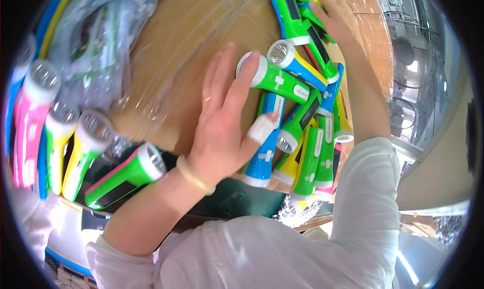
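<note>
Closest to me, alongside my left forearm, lies a pink-striped torch [121, 183], green with a dark panel, its white-rimmed lens toward my wrist. Left of it stands a row of torches [33, 133], pink and yellow-green; the outermost vanish into the dark rim. Here's my left hand [219, 120]: open, fingers spread, grasping nothing, thumb wrapped in white. That thumb crosses a blue torch [259, 163] marked with a white cross, and my index finger overlaps a green torch [282, 81] at its white head; I can't tell if either touches. Between my hands sprawls the heap [308, 163], blue, green and yellow bodies half covering one another. At its far end, my right hand [337, 27] reaches in; its grip I can't tell. Beyond my left hand, plastic bags [111, 42] blur their contents.
</note>
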`<state>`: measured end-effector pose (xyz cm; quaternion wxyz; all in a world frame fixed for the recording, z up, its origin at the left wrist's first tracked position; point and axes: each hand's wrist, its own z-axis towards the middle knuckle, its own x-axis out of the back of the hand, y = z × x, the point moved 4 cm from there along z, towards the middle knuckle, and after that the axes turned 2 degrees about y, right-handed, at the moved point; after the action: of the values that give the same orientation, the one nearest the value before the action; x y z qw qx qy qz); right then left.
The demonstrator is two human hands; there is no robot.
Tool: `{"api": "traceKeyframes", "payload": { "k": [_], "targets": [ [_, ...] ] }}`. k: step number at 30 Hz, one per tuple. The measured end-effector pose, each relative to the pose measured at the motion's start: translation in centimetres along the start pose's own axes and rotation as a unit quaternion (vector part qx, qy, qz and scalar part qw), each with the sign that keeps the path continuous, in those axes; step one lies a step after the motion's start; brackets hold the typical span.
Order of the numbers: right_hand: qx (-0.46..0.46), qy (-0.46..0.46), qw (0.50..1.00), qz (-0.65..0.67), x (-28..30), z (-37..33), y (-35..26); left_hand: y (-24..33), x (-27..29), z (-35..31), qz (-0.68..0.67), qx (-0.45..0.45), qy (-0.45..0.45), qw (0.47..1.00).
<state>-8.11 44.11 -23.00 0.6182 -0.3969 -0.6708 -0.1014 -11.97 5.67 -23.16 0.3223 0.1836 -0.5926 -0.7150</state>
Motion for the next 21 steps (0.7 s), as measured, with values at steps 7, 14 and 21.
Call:
{"api": "traceKeyframes", "payload": {
  "k": [7,14,21],
  "targets": [
    [0.109,0.022,0.990,-0.085,-0.8,-10.5,-0.6,0.9,-3.4,-1.4,0.079,0.018,-0.037,0.996],
    [0.020,0.010,0.994,-0.110,0.5,-17.1,4.5,2.6,-7.5,-4.0,0.110,-0.037,-0.003,0.993],
    [-0.012,0.037,0.983,-0.178,2.1,-16.8,-2.7,3.2,-7.6,-6.5,0.118,-0.070,-0.053,0.989]
  ]
}}
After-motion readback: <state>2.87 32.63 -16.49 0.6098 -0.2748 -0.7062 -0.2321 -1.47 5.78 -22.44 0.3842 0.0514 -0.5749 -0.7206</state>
